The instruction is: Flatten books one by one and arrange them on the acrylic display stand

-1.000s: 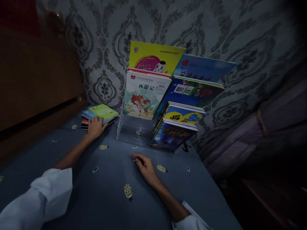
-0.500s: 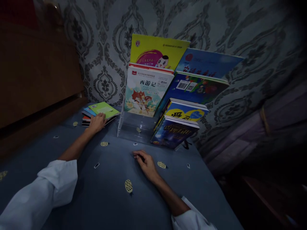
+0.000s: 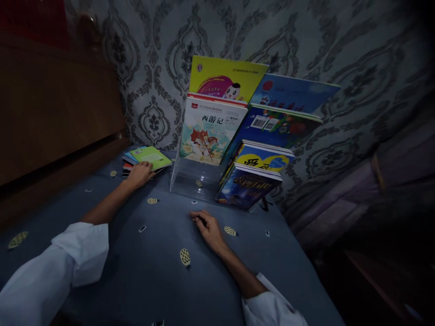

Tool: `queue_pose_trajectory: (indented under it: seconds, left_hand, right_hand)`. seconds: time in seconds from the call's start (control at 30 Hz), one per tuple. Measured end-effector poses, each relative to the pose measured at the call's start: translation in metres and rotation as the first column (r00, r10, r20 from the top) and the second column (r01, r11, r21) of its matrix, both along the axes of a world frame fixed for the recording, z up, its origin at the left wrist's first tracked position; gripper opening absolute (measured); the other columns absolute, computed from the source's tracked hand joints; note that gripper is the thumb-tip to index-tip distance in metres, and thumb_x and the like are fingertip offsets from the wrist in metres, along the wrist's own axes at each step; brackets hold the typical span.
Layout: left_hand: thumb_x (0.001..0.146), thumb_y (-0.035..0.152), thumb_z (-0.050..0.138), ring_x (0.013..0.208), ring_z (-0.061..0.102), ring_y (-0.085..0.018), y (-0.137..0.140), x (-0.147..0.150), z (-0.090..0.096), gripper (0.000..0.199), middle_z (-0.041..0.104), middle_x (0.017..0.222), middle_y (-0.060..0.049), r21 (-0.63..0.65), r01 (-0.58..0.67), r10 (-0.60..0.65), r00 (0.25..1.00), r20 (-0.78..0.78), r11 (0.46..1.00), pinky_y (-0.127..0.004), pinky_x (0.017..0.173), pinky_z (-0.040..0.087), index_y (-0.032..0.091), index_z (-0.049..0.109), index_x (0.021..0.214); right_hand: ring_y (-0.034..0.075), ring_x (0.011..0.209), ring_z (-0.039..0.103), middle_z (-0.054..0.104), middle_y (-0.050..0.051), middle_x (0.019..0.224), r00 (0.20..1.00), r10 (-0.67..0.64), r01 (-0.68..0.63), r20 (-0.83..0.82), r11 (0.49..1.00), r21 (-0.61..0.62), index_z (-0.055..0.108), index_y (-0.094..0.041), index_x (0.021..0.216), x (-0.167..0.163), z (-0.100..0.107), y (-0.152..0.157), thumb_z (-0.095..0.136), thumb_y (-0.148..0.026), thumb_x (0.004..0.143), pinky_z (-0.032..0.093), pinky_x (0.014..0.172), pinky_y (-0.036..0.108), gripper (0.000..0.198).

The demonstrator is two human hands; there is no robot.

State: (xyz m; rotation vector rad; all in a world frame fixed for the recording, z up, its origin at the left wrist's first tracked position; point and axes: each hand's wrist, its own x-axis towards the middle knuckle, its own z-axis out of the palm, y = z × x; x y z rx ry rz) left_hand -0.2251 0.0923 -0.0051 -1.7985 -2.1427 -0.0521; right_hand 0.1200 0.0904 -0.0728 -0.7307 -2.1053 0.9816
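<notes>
A small stack of thin books [image 3: 128, 159] lies at the far left of the blue cloth, with a light-green book [image 3: 157, 156] on top. My left hand [image 3: 140, 174] is closed over the near edge of that green book; the thumb is hidden. My right hand [image 3: 210, 230] rests on the cloth in front of a clear acrylic book rack [image 3: 190, 170], its fingers loosely bent and apart, holding nothing. On the rack's upper left tiers stand a yellow book [image 3: 210, 72] and a white-topped storybook [image 3: 207, 131].
Blue books [image 3: 295, 90] fill the rack's right side, and a dark-blue book [image 3: 249, 188] stands at its front. A brown wooden cabinet [image 3: 57, 104] borders the left, patterned wallpaper [image 3: 152, 81] the back. A purplish curtain [image 3: 356, 181] hangs at the right.
The view has shifted slightly, so the stack and the rack's left side appear further right. My left hand stays on the green book, and my right hand keeps its place on the cloth.
</notes>
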Motion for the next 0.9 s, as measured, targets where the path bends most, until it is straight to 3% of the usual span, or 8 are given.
queue_pose_trajectory:
  seconds: [0.23,0.47,0.67,0.9]
  left_hand:
    - [0.100,0.028,0.046,0.112,0.062,-0.030,0.002,0.002,0.000,0.029,0.065,0.114,-0.022,-0.027,-0.021,0.020,1.000,-0.011,0.999,-0.037,0.092,0.049,0.006,0.058,0.114]
    - [0.092,0.001,0.036,0.114,0.061,-0.030,-0.012,0.009,0.000,0.036,0.064,0.115,-0.026,-0.088,-0.014,0.008,0.997,-0.073,0.996,-0.038,0.092,0.052,0.001,0.057,0.121]
    - [0.090,-0.003,0.033,0.108,0.064,-0.033,-0.052,0.012,0.002,0.043,0.063,0.111,-0.030,-0.147,-0.049,0.035,0.995,-0.096,0.988,-0.042,0.084,0.056,-0.003,0.053,0.127]
    - [0.089,-0.005,0.028,0.115,0.062,-0.035,-0.119,0.029,-0.002,0.054,0.061,0.119,-0.027,-0.273,-0.052,0.025,0.995,-0.100,0.961,-0.042,0.081,0.058,0.000,0.046,0.139]
  right_hand:
    - [0.019,0.081,0.067,0.071,0.005,0.088,1.000,0.004,-0.004,-0.007,1.000,0.009,0.073,-0.020,0.101,0.000,-0.004,-0.001,0.050,-0.018,0.087,0.052,0.078,0.031,0.027]
    - [0.018,0.082,0.067,0.070,0.005,0.087,1.000,-0.004,0.004,0.017,1.000,0.023,0.074,-0.020,0.100,0.000,-0.004,0.002,0.050,-0.016,0.087,0.053,0.078,0.031,0.027]
    - [0.019,0.082,0.067,0.071,0.005,0.091,1.000,0.016,-0.016,0.026,1.000,0.023,0.074,-0.020,0.100,0.001,0.001,-0.001,0.049,-0.016,0.087,0.053,0.077,0.032,0.029]
    - [0.019,0.083,0.067,0.070,0.006,0.092,0.999,0.022,-0.023,0.046,0.999,0.031,0.074,-0.019,0.100,0.000,0.002,-0.001,0.049,-0.015,0.087,0.051,0.075,0.032,0.029]
